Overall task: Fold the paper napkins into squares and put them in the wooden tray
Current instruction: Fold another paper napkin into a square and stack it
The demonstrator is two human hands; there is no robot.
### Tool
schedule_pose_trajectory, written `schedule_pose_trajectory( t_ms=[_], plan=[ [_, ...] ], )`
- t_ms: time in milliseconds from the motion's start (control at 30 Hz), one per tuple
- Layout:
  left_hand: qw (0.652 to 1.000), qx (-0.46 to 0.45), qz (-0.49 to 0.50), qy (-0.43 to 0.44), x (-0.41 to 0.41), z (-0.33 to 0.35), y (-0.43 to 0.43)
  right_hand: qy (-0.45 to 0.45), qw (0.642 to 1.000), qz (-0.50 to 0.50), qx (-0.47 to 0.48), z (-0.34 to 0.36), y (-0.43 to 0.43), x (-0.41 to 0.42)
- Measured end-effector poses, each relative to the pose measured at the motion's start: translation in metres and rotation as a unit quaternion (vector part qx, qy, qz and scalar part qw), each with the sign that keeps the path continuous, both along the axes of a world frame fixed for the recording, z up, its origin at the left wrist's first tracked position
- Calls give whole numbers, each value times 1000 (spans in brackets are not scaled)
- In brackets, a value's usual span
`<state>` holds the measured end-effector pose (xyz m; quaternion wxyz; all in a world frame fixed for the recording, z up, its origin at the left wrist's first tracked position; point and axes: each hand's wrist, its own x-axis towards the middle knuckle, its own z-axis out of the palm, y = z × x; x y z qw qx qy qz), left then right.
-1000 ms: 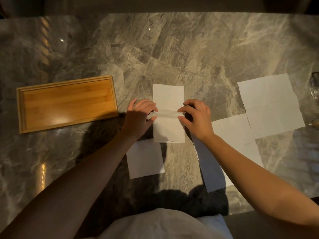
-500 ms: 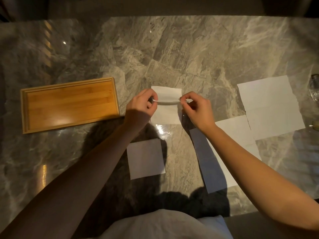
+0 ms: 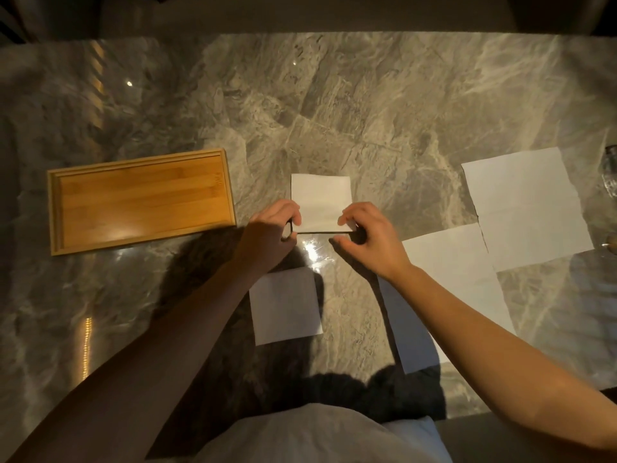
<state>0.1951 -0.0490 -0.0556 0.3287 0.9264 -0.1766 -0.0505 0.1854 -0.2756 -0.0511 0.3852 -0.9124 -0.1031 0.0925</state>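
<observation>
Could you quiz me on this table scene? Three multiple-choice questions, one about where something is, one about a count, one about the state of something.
1. Where is the wooden tray relative to the napkin under the hands?
A. To the person's left of it
B. To the person's right of it
C. Underneath it

2. How many napkins lie on the marble table, counting the one being handled?
A. Two
B. Four
C. Six

3. What is in the tray?
A. A stack of folded napkins
B. One folded napkin
C. Nothing

Answers:
1. A: the tray sits off to the left, apart from the napkin being folded, whose near corners the left hand and right hand touch.
2. B: besides that one there is a folded square nearer the person and two larger open napkins to the right.
3. C: only its bare wooden floor shows.
</observation>
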Motion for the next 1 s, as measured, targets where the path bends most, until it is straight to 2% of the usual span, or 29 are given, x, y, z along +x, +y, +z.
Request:
schedule_pose_trajectory(
  t_ms=[133, 333, 500, 633, 700, 800, 900, 1000],
  plan=[
    [1000, 21, -4, 3, -3, -3, -1, -1, 1000, -17, -14, -1, 1, -4],
    [988, -70, 137, 20, 2, 1, -19, 45, 983, -161, 81, -3, 11, 11],
    [971, -96, 191, 105, 11, 0, -31, 136, 930, -299, 163, 1, 21, 20],
    [954, -150, 226, 128, 14, 0, -30, 245, 846, -382, 279, 15, 17, 30],
    [944, -160, 248, 149, 15, 2, -30, 313, 810, -383, 315, 21, 13, 33],
    [917, -191, 271, 224, 16, 8, -30, 341, 778, -356, 390, 28, 10, 34],
    [885, -210, 274, 313, 19, 17, -28, 353, 761, -321, 439, 34, 12, 32],
    [842, -265, 281, 376, 20, 25, -21, 367, 763, -294, 445, 38, 16, 28]
  ],
)
